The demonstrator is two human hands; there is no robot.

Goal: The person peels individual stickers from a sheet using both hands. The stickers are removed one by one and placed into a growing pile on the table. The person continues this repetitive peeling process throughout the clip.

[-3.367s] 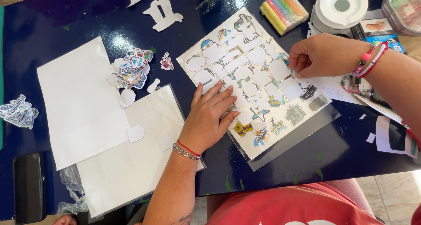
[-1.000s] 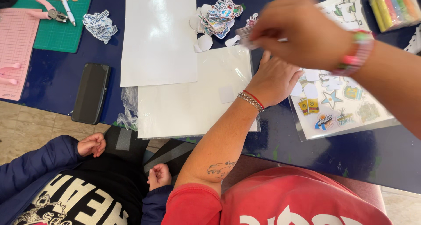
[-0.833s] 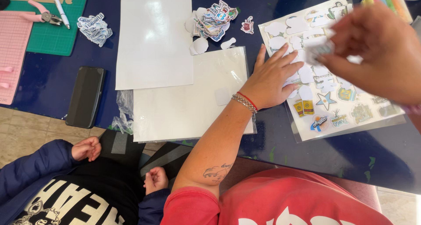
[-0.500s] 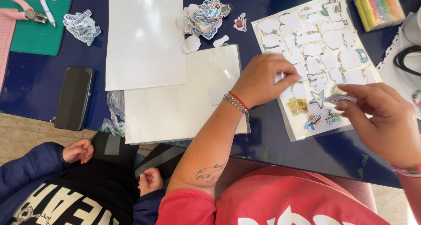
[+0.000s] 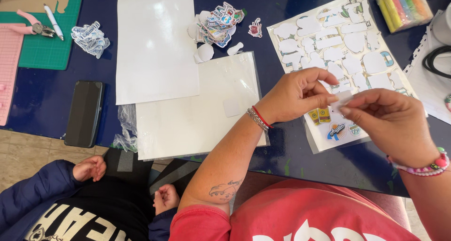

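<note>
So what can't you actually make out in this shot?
- Small white piece: head view, pinched between left hand and right hand; fingertips hide its face.
- Sticker sheet: hands cover its lower part.
- Pink tool: cut off by the left edge.
- Sticker pile: designs too small.

Sticker [image 5: 341,99] mostly hidden between fingertips [image 5: 329,100]

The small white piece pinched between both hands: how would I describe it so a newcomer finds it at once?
Start at the dark blue table, then the sticker sheet at upper right. Just above that sheet's lower edge, the left hand and right hand meet; the small white piece is held between their fingers, lifted, unlike the stickers lying flat.
</note>
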